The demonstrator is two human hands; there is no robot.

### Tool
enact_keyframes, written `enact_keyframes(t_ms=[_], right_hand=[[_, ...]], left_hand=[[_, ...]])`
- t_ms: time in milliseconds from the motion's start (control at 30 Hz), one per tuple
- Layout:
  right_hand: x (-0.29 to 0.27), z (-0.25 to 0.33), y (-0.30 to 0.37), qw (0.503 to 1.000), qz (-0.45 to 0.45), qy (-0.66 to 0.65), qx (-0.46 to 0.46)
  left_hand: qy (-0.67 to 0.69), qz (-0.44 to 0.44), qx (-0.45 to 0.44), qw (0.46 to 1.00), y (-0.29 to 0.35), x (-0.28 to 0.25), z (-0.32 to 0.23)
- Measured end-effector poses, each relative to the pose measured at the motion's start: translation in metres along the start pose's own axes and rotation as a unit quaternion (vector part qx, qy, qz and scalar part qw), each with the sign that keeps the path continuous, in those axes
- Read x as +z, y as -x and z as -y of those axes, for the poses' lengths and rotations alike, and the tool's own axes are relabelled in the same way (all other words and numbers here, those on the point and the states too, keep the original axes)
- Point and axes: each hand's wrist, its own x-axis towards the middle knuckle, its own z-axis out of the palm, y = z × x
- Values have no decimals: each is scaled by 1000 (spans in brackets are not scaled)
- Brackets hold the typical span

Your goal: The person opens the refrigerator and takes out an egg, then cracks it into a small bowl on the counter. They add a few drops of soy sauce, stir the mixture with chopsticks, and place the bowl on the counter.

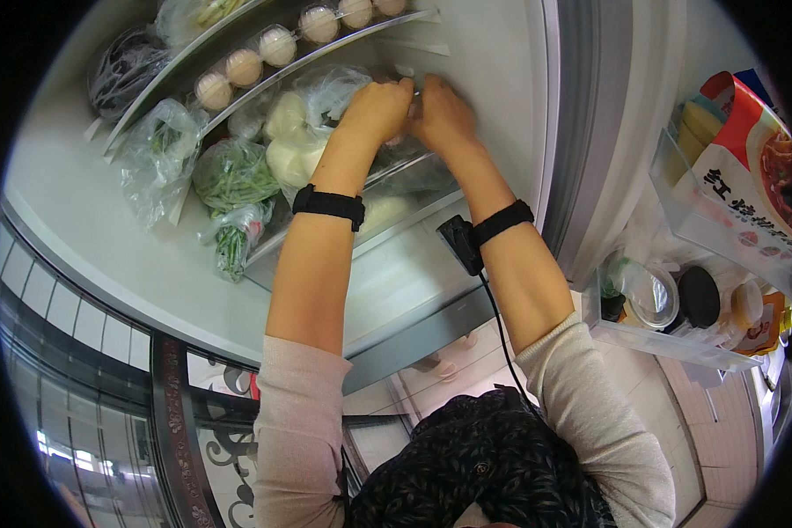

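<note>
Both my arms reach into an open refrigerator. My left hand (pixel 378 110) is closed at the right end of the shelf, its fingertips pinched beside a clear plastic bag (pixel 330 88). Close by on its right, my right hand (pixel 443 113) has its fingers curled in toward the left one. Whatever lies between the fingers is hidden. Left of my left hand, pale round produce in a clear bag (pixel 292 145) sits on the shelf. Bagged green vegetables (pixel 236 172) lie farther left, with a smaller bag of greens (pixel 233 239) in front of them.
A row of eggs (pixel 279 46) in a clear carton stands on the shelf above. A crumpled clear bag (pixel 160 150) hangs over the shelf edge at left. Below my hands is a clear drawer (pixel 396 198). Door bins at right hold a red-and-white package (pixel 748 167) and jars (pixel 697 297).
</note>
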Motion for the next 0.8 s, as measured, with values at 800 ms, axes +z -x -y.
enact_keyframes(t_ms=[800], right_hand=[[30, -19, 19, 979, -159, -47, -118]], left_hand=[[3, 7, -1, 1000, 7, -6, -4]])
